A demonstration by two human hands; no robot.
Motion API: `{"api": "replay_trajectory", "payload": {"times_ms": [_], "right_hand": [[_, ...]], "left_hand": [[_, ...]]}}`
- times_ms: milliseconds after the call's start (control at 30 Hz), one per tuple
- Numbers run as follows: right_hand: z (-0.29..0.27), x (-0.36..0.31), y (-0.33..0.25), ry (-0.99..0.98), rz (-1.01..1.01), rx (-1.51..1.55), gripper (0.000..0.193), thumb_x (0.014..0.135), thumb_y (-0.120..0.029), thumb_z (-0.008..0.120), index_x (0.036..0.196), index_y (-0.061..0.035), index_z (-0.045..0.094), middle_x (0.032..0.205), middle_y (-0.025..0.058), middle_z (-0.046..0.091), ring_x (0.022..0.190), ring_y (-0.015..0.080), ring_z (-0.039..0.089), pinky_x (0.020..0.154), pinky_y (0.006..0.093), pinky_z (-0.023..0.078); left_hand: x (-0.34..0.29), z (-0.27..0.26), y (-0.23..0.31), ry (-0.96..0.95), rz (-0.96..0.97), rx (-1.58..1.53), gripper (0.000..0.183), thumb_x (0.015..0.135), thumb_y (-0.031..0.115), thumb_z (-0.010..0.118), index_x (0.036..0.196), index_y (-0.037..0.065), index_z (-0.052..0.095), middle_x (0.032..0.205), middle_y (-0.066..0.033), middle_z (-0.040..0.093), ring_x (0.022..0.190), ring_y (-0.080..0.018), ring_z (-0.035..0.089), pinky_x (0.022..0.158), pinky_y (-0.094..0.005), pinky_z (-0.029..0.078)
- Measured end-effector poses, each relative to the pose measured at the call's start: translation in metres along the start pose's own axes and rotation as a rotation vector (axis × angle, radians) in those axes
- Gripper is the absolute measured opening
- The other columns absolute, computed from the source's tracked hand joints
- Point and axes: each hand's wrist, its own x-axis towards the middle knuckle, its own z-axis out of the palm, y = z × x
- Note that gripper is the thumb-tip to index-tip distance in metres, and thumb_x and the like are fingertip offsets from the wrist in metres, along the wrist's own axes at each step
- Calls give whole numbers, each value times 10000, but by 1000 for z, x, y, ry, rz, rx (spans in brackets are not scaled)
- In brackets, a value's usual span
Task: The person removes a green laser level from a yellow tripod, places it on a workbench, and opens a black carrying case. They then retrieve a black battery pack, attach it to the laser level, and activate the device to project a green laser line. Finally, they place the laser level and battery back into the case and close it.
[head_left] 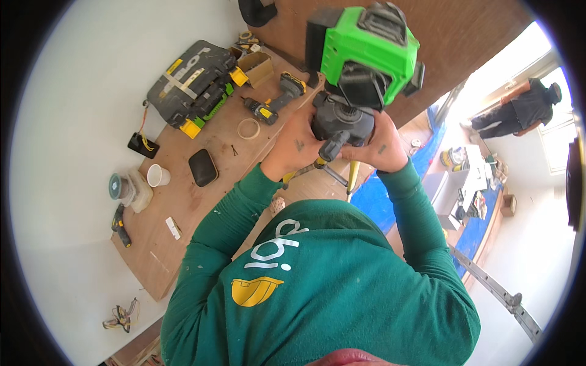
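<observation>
A green and black laser level sits on top of a black tripod head in front of me. My left hand is closed around the left side of that head, and my right hand around its right side. Most fingertips are hidden behind the head. A dark handle sticks out toward me between the hands. Below it, yellow tripod legs run down toward the floor.
On the wooden worktop at left are a black toolbox, a cordless drill, a tape roll, a black case and a white cup. Blue sheeting, a ladder and another person are at right.
</observation>
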Motion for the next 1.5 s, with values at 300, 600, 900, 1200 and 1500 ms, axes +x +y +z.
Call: {"api": "replay_trajectory", "payload": {"times_ms": [300, 600, 900, 1200, 1500], "right_hand": [[-8, 33, -40, -22, -257, -122, 1016, 695, -153, 929, 1526, 66, 386, 1286, 148, 673, 1194, 213, 624, 1093, 350, 465], [-1, 65, -92, 11, -479, 47, 776, 753, -51, 824, 1437, 32, 466, 1194, 120, 706, 1115, 190, 658, 1037, 345, 499], [8, 76, -120, 95, -520, 38, 817, 773, -129, 860, 1464, 51, 463, 1136, 143, 743, 1041, 198, 698, 985, 336, 528], [5, 70, -130, 195, -518, -25, 827, 760, -155, 872, 1467, 26, 481, 1071, 135, 764, 957, 204, 716, 935, 330, 546], [11, 77, -142, 150, -480, -108, 829, 779, -152, 872, 1481, 26, 471, 1140, 127, 741, 1046, 190, 689, 1004, 328, 512]], "left_hand": [[4, -28, 100, -210, -190, 60, 580, 970, 274, 736, 1417, -17, 509, 1249, -97, 673, 1115, -176, 650, 973, -353, 527], [85, -119, 165, -181, 373, 100, 800, 1019, 646, 555, 1557, 67, 429, 1457, -150, 579, 1365, -299, 551, 1156, -502, 410], [170, -92, 172, -290, 429, -498, 589, 1032, 429, 677, 1448, 36, 541, 1340, -115, 682, 1202, -249, 684, 988, -432, 595], [109, -55, 214, 127, 498, -269, 786, 1040, 666, 477, 1452, 0, 545, 1311, -211, 685, 1175, -279, 679, 940, -461, 580], [141, -62, 181, -445, 334, -831, 1003, 917, 839, 490, 1466, -1, 521, 1352, -259, 644, 1186, -411, 668, 964, -543, 586]]}}
